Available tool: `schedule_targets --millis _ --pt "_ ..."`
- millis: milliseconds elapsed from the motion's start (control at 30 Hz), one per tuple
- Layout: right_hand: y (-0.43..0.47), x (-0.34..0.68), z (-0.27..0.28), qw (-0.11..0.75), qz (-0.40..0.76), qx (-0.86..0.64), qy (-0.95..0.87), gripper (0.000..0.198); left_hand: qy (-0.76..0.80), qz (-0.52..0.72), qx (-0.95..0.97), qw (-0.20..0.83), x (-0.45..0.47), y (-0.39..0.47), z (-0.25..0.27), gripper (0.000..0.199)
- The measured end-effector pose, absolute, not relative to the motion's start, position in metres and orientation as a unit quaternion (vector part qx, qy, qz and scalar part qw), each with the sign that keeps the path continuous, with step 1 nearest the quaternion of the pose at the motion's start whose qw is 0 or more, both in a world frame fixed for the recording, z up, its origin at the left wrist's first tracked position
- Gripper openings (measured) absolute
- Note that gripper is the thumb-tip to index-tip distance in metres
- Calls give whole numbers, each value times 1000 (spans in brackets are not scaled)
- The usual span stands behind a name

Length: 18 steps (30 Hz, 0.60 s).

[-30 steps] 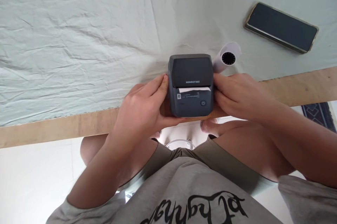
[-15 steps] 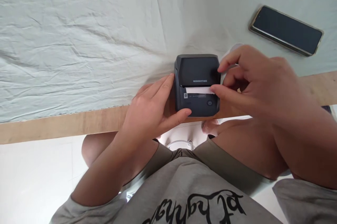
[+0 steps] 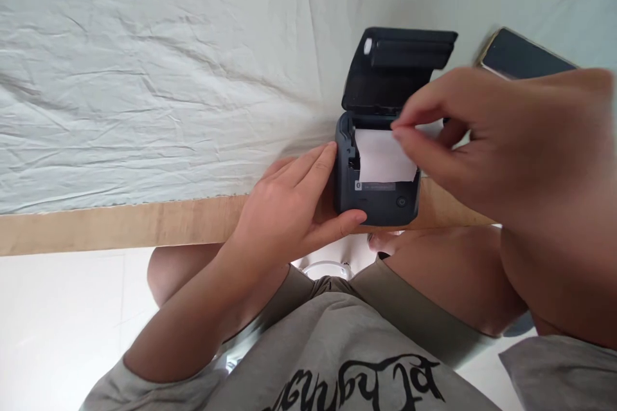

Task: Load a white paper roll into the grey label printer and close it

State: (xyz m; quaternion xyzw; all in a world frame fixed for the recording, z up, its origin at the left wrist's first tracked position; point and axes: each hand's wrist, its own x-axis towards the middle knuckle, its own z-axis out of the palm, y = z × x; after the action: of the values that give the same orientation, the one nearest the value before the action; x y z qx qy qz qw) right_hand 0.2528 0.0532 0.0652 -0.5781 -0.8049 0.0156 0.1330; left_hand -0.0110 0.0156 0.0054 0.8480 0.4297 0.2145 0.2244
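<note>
A dark label printer (image 3: pixel 342 186) sits at the table's front edge with its lid (image 3: pixel 380 83) raised and tilted back. White label paper (image 3: pixel 383 157) lies across the opened compartment, its free end over the front panel. My left hand (image 3: pixel 289 199) holds the printer by its left side, fingers along the wall and thumb on the front edge. Over the right part of the compartment, my right hand (image 3: pixel 463 121) is closed in a pinch, thumb and forefinger together at the paper's upper edge. The hand hides the printer's right side.
A dark-screened phone (image 3: pixel 525 54) lies at the upper right, partly behind my right hand. Pale wrinkled cloth (image 3: pixel 168 76) covers the table. A bare wooden strip (image 3: pixel 120 226) runs along its front edge, with my legs below.
The printer's lid has swung from closed to open, baring the paper inside. My right hand moved from the lid's edge to a pinch at the paper. The left hand keeps its hold.
</note>
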Motion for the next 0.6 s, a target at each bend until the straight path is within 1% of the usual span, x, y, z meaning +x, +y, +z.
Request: schedule_targets --millis 67,133,267,367,467,500,567,600 --pt "61 250 63 76 -4 -550 -832 22 424 224 852 211 -11 15 4 85" --pt "70 248 64 9 6 -537 -843 18 421 230 855 199 -12 15 2 85" --pt "85 236 74 -148 54 -526 -836 24 408 240 860 194 -12 16 -1 85" --pt "89 222 81 -195 51 -520 -830 19 408 241 859 195 -13 15 -2 83" --pt "86 221 87 -171 39 -544 -821 21 411 239 856 204 -15 15 -2 84" --pt "84 226 89 -141 43 -551 -821 22 413 237 854 209 -15 15 -2 85" --pt "82 248 93 -50 69 -555 -827 32 418 231 851 218 -15 16 -1 85" --pt "81 263 94 34 101 -553 -826 40 421 227 850 223 -15 16 0 85"
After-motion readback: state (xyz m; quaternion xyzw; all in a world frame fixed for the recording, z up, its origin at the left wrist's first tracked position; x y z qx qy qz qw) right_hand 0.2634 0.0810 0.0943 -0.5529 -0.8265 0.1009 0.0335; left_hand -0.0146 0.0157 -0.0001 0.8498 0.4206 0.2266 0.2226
